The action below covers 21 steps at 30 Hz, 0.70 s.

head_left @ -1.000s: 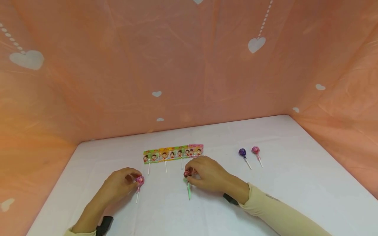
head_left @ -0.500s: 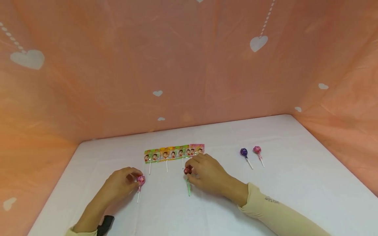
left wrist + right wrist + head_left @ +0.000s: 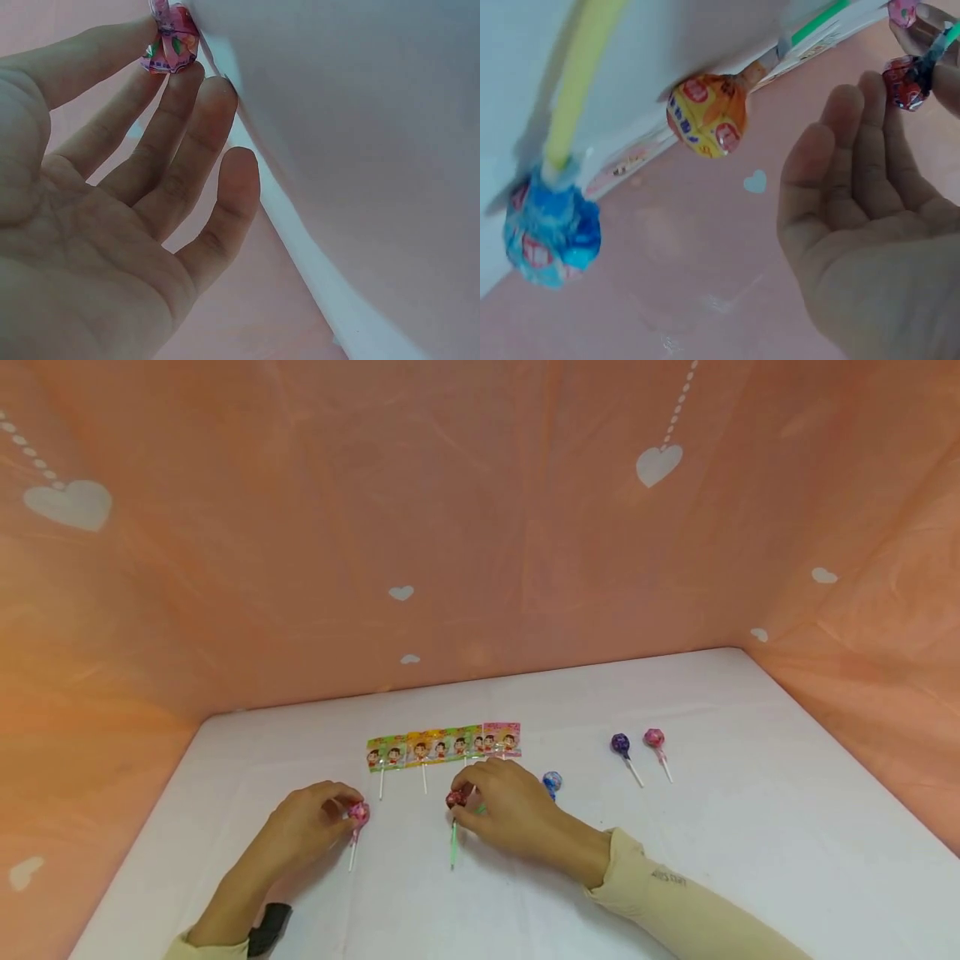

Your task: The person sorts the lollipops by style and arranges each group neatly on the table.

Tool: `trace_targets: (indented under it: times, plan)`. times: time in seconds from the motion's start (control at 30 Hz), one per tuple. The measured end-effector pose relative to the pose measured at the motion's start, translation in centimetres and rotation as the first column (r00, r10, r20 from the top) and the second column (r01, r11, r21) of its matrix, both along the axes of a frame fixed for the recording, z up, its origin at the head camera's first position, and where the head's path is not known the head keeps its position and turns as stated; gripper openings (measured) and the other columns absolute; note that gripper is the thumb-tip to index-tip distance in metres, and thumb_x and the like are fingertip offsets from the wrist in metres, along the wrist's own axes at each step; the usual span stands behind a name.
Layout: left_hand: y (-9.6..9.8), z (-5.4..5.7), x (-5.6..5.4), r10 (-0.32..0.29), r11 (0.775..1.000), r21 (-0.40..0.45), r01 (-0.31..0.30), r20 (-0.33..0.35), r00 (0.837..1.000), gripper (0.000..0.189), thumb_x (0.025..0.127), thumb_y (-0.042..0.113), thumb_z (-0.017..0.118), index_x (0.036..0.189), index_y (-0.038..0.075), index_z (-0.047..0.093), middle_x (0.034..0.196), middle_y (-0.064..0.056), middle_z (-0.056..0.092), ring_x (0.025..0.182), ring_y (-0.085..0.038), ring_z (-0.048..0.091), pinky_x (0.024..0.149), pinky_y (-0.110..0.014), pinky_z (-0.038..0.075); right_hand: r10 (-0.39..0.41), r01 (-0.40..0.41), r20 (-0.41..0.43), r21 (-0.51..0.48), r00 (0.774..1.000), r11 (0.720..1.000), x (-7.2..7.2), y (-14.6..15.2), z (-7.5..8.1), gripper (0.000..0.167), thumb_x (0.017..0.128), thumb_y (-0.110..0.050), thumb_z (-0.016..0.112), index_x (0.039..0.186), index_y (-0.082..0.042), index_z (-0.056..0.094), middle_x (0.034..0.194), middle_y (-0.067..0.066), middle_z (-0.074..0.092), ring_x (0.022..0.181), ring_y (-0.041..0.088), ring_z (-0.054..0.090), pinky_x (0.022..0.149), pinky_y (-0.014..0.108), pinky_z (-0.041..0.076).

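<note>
Right hand (image 3: 877, 232), yellow candy (image 3: 709, 116), wrist view only

i have the left hand (image 3: 105, 214) pinching a pink-wrapped lollipop (image 3: 178, 46) between thumb and fingertips, palm turned toward me. the lollipop is near the upper end of the white tabletop's (image 3: 367, 165) visible edge, which slants past the other fingers beside a pink backdrop (image 3: 251, 296).
</note>
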<state>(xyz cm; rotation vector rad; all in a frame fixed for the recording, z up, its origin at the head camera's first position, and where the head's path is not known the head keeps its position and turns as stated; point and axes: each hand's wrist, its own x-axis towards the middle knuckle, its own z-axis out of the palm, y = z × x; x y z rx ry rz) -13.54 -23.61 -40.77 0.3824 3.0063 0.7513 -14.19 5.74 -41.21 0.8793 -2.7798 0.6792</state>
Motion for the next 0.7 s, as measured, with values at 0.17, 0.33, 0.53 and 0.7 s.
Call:
trace_targets:
  times: [0.17,0.33,0.53,0.7]
  plan:
    - [0.0,-0.1,0.0,-0.002,1.000,0.007,0.002,0.009,1.000,0.021,0.080,0.012,0.079,0.100,0.014,0.073,0.087,0.003,0.067,0.080,-0.013,0.059,0.071,-0.033,0.047,-0.006,0.008,0.067,-0.029,0.998,1.000,-0.5,-0.3,0.2,0.019,0.089,-0.037,0.070,0.102,-0.023,0.070,0.097,-0.013,0.071,0.089,0.006,0.059,0.082,0.027,0.048]
    - [0.1,0.0,0.0,0.009,1.000,0.003,-0.009,0.007,1.000,0.021,0.080,0.012,0.079,0.100,0.014,0.074,0.086,0.003,0.067,0.080,-0.012,0.059,0.070,-0.033,0.047,0.023,-0.019,0.074,-0.056,0.997,0.998,-0.9,-0.7,0.1,0.015,0.089,-0.034,0.071,0.099,-0.024,0.071,0.092,-0.015,0.070,0.087,0.006,0.058,0.079,0.024,0.046]
    - [0.1,0.1,0.0,0.021,1.000,0.007,-0.021,0.028,0.999,0.021,0.081,0.010,0.078,0.100,0.014,0.073,0.086,0.002,0.067,0.081,-0.013,0.059,0.072,-0.033,0.047,0.075,-0.068,0.091,-0.074,0.993,0.995,-1.5,-1.6,0.1,0.013,0.090,-0.033,0.070,0.099,-0.024,0.073,0.088,-0.017,0.071,0.085,0.004,0.061,0.079,0.023,0.047]
    - [0.0,0.2,0.0,0.005,1.000,0.007,-0.005,0.009,1.000,0.021,0.081,0.012,0.079,0.101,0.014,0.074,0.087,0.002,0.068,0.081,-0.013,0.060,0.071,-0.034,0.048,0.090,-0.086,0.085,-0.053,0.992,0.995,-1.8,-2.5,0.2,0.014,0.091,-0.034,0.069,0.101,-0.024,0.073,0.090,-0.017,0.071,0.088,0.004,0.062,0.081,0.024,0.048]
